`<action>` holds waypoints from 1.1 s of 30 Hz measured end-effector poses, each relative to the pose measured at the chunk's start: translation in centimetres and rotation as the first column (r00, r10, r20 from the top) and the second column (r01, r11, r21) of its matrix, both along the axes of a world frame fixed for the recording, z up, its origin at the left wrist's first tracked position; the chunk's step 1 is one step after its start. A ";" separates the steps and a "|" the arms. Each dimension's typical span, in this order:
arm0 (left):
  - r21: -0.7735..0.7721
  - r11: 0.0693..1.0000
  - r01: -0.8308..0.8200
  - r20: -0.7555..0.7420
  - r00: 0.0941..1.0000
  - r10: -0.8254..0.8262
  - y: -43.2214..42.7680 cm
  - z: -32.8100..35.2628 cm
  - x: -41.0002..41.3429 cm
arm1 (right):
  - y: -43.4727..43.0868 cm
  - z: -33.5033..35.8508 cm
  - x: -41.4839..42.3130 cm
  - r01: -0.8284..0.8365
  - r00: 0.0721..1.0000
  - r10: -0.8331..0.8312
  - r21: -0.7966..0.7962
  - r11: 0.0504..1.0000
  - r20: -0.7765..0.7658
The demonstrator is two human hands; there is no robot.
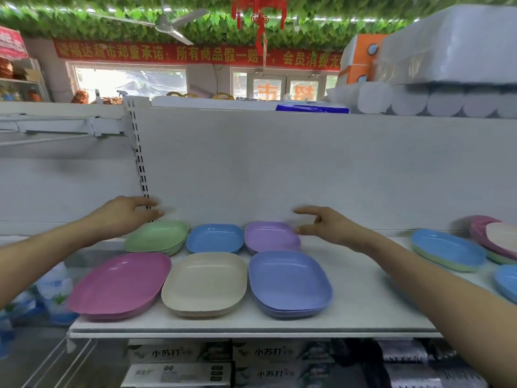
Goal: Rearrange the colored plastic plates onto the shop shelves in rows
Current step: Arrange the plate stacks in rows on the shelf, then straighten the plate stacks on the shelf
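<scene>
Six stacks of plastic plates lie in two rows on the white shelf (pixel 363 312). The back row holds green plates (pixel 158 238), blue plates (pixel 214 238) and purple plates (pixel 270 236). In front lie pink plates (pixel 120 285), beige plates (pixel 204 284) and periwinkle plates (pixel 289 282). My left hand (pixel 126 217) hovers over the far left edge of the green plates, fingers extended, holding nothing. To the right of the purple plates my right hand (pixel 321 222) floats with thumb and fingers spread apart, empty.
More plate stacks sit at the right end of the shelf: blue over green (pixel 447 249), pink with a beige one (pixel 495 239), another blue (pixel 507 281). Boxed goods fill the shelf below (pixel 179 357). Tissue packs (pixel 447 102) sit on top.
</scene>
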State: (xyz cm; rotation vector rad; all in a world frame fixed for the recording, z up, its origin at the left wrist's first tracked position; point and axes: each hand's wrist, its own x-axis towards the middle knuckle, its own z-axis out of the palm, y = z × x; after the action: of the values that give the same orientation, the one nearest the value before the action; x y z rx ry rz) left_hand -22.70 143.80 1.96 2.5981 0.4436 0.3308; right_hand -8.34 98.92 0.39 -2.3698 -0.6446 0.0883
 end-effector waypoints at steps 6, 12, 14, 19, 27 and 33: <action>0.029 0.992 0.125 0.052 0.991 -0.126 -7.5 0.6 3.5 | -8.4 2.4 0.6 0.201 0.973 -0.204 0.047 0.979 0.103; -0.020 0.960 0.280 0.026 0.960 -0.280 -16.1 0.4 7.4 | -18.0 2.4 0.0 0.354 0.927 -0.359 0.060 0.933 0.112; -0.030 0.943 0.333 0.025 0.943 -0.332 -18.9 0.1 8.7 | -20.8 2.3 -0.3 0.399 0.908 -0.402 0.055 0.915 0.117; -0.034 0.898 0.438 0.033 0.899 -0.437 -26.2 0.0 10.8 | -26.7 2.1 -1.6 0.446 0.884 -0.452 0.072 0.892 0.116; -0.017 0.808 0.589 -0.012 0.808 -0.589 -36.5 -0.9 14.2 | -32.3 2.1 -2.5 0.550 0.817 -0.507 -0.107 0.828 0.276; -0.122 0.675 0.727 -0.165 0.656 -0.737 -41.1 -1.5 15.6 | -32.7 0.1 -0.5 0.596 0.800 -0.519 -0.307 0.742 0.300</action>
State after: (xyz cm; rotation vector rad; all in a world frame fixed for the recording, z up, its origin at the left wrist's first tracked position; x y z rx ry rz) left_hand -7.09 102.69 0.45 2.5184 -0.5589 -0.2309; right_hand -8.85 66.26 0.52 -2.8860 0.0510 -0.3208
